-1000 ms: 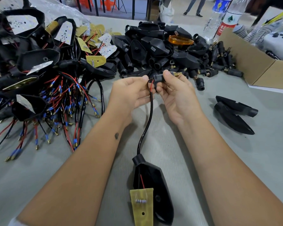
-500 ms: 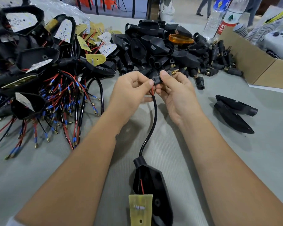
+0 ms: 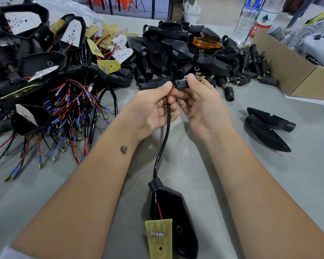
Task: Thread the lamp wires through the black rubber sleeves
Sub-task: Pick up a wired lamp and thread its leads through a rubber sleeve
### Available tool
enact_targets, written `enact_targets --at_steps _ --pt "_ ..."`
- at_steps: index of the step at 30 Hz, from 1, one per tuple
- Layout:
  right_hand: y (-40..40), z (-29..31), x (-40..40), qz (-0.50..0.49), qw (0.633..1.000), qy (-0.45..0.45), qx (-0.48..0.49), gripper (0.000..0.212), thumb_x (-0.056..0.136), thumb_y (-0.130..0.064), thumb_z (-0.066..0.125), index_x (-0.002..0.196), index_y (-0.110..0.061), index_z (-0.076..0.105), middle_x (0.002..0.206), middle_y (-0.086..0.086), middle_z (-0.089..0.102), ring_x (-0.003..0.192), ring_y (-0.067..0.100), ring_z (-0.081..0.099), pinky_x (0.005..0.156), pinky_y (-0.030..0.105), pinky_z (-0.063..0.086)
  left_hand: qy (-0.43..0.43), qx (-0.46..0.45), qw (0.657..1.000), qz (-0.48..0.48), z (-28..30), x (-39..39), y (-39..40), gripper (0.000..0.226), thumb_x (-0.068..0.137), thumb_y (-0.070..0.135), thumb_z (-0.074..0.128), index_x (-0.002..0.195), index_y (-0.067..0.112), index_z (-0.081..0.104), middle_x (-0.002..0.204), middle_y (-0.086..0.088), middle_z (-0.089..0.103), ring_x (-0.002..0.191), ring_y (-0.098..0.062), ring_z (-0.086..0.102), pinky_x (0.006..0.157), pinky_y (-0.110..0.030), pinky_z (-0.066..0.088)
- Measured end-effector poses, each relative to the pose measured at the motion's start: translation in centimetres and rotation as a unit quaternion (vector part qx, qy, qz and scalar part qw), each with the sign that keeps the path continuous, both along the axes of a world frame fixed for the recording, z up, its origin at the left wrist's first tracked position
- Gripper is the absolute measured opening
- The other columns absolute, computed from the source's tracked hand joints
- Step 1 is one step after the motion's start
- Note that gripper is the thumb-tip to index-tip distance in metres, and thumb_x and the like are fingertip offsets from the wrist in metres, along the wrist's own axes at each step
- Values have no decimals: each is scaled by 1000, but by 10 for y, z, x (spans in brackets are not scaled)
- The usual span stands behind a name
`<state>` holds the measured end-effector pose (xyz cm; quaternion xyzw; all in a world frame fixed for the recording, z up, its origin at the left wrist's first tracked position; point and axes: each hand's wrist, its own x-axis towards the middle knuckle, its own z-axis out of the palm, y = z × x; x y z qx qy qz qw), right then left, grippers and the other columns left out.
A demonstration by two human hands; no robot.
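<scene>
The black rubber sleeve (image 3: 181, 84) sits pinched between the thumb and fingertips of the right hand (image 3: 200, 107), with a little brass threaded bit (image 3: 199, 77) poking out just past those fingertips. The lamp wires (image 3: 170, 91), red one showing, go right up to the sleeve's near end, held tight in the fingertips of the left hand (image 3: 153, 109), so both hands are closed on something and nearly touching each other. Below the fingers the black cable (image 3: 166, 131) hangs down between the 2 wrists to a black lamp housing (image 3: 173, 215) lying on the grey table (image 3: 251, 184), with a yellow circuit board (image 3: 159, 238) resting on it. Beyond the fingertips there's a heap of black housings (image 3: 176, 47) with 1 orange lens (image 3: 207, 42) on top. Off past the left hand is a tangle of wired lamps (image 3: 51, 94). Out past the right hand lie 2 loose black shells (image 3: 267, 126), and further back a cardboard box (image 3: 288, 71) and 2 bottles (image 3: 254, 17).
</scene>
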<state>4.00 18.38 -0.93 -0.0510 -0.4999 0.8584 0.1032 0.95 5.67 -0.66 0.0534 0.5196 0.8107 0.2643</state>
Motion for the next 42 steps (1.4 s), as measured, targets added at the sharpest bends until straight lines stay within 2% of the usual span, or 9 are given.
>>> enact_targets --at_steps 3,8,11,18,22,27,33,37,42 --pt "0 0 1 -6 1000 7 -3 8 97 -16 59 91 -11 57 77 3 69 68 12 66 61 19 51 38 -8 999 -2 -2 0 0 44 98 23 53 60 16 73 58 6 55 53 -6 56 54 -22 54" --pt "0 0 1 -37 998 32 39 10 96 -10 60 88 -10 54 84 11 69 69 18 68 63 23 52 103 -44 992 55 -5 1 4 29 98 19 55 72 12 66 58 5 53 50 -6 52 49 -21 50" --pt "-1 1 1 -47 995 46 72 7 96 -7 60 90 -8 56 85 14 68 73 23 65 66 26 52 130 -67 985 94 -9 1 8 31 99 18 54 71 12 65 57 6 52 48 -5 48 45 -20 46" --pt "-1 2 1 -54 990 59 120 7 94 -8 64 95 -3 60 82 15 66 64 17 60 63 26 50 111 -56 984 125 -11 -4 8 35 102 27 49 70 13 58 51 10 47 40 -2 36 38 -15 33" --pt "0 2 2 -84 993 31 79 15 93 -14 67 83 -9 56 65 1 66 58 14 58 57 22 50 195 -102 966 137 -12 0 7 27 99 21 54 76 12 63 53 9 56 44 -4 46 42 -17 39" --pt "-1 3 2 -100 993 1 65 20 87 -19 74 86 -11 56 75 7 65 57 11 56 56 21 48 258 -118 945 163 -11 3 4 13 95 11 60 84 11 66 62 4 66 48 -5 54 48 -17 44" --pt "-7 2 2 -49 995 29 78 14 98 -17 59 106 -7 62 75 7 62 65 13 58 64 24 51 222 -124 944 210 -11 -1 5 16 96 12 59 80 11 64 56 8 63 46 -2 50 46 -15 42" --pt "-8 0 0 -32 994 28 99 6 98 -8 57 99 -5 62 76 8 62 66 14 58 64 24 50 185 -96 952 222 -10 -4 3 18 95 11 60 78 8 63 52 8 61 44 -1 49 45 -14 41" --pt "-5 -3 -3 -70 987 1 142 31 96 -19 63 107 9 62 71 5 62 60 11 55 56 22 46 212 -115 947 210 -11 -3 2 16 95 12 60 80 8 64 56 7 63 47 0 51 48 -14 43"
